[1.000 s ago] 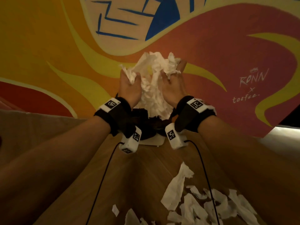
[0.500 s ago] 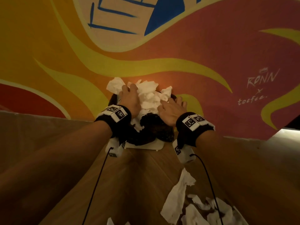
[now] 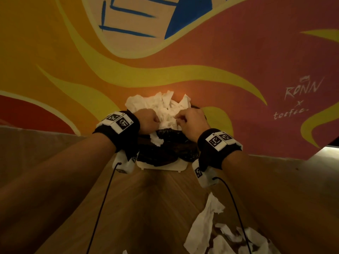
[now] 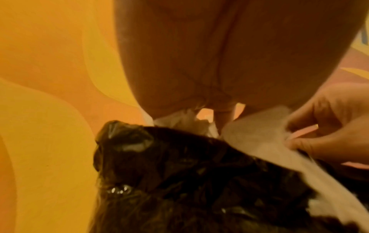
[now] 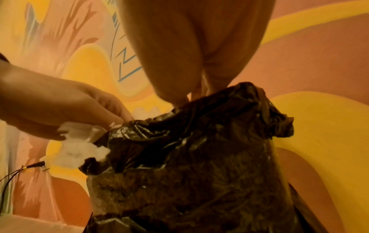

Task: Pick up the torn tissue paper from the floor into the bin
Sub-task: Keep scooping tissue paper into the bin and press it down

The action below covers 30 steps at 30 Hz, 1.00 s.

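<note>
both the left hand [image 3: 148,120] and right hand [image 3: 190,121] squeeze the tissue pile [image 3: 161,109] over the bin [image 3: 165,153], mid frame; a hanging bit might fall out

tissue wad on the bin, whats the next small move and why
Probably press the tissue wad further down into the bin liner, then let go. Both the left hand and right hand hold it at the bin's mouth, yet it is heaped above the rim. More torn pieces lie on the floor.
</note>
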Available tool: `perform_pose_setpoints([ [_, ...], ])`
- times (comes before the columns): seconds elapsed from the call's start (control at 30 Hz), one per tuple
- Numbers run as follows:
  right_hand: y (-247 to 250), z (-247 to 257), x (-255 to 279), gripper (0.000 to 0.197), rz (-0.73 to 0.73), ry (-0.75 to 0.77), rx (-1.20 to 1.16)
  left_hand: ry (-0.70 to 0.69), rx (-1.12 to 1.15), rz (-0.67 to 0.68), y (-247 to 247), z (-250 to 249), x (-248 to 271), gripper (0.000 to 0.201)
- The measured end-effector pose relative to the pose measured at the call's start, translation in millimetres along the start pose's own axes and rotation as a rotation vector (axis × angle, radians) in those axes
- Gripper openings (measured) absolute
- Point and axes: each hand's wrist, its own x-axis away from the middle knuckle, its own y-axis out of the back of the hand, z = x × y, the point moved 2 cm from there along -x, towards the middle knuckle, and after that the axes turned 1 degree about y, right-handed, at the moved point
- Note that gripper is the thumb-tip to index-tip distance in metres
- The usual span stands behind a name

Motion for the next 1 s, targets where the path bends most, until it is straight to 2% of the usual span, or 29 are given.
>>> perform_pose_setpoints([
  [0.03,0.2,3.7,1.9,0.025,0.05,0.023,0.012,-0.012,0.023,-0.028,3.8,-1.6,0.4,0.023],
  [0.13,2.0,12.6,6.9,0.034,0.181,0.062,0.093,-0.056,0.032,-0.269,12.8,-5.8,1.4,0.009],
  [0.17,2.9,14.4,8.4,0.036,0.237,0.043,0.126,-0.06,0.014,-0.31,11.7,-6.3,-0.1,0.009],
  [0.23,1.5,15.2,9.1,0.042,0.332,-0.015,0.185,-0.07,-0.03,-0.31,5.1,-8.7,-2.9,0.015],
  [0.33,-4.8,16.5,9.2,0.04,0.465,-0.002,0.306,-0.024,0.064,-0.175,-4.4,-12.3,-1.3,0.036],
  [0.4,-8.3,13.1,5.7,0.039,0.5,0.008,0.335,0.03,0.077,-0.02,-7.6,-17.2,-0.5,0.033],
  [0.47,-11.7,9.6,1.2,0.051,0.531,0.005,0.354,0.075,0.122,0.09,-10.0,-16.0,-5.6,0.031],
  [0.53,-14.2,7.3,-2.1,0.058,0.573,-0.037,0.342,0.097,0.199,0.207,-11.4,-16.8,-2.5,0.046],
  [0.63,-12.5,10.3,-3.7,0.053,0.612,-0.146,0.258,0.096,0.262,0.27,-12.1,-22.3,-1.0,0.049],
  [0.73,-9.9,16.8,-4.4,0.045,0.67,-0.137,0.239,0.065,0.21,0.305,-10.0,-26.5,-0.1,0.047],
  [0.8,-8.5,12.8,-3.6,0.035,0.608,-0.071,0.235,0.048,0.077,0.272,-10.3,-20.6,-2.3,0.047],
  [0.93,-1.0,-3.1,10.8,0.05,0.262,0.065,0.112,-0.07,-0.007,0.038,-3.4,-3.5,-1.1,0.047],
  [1.0,2.6,-6.7,24.7,0.046,0.196,0.161,0.153,-0.136,-0.052,-0.084,1.3,0.3,5.7,0.045],
])
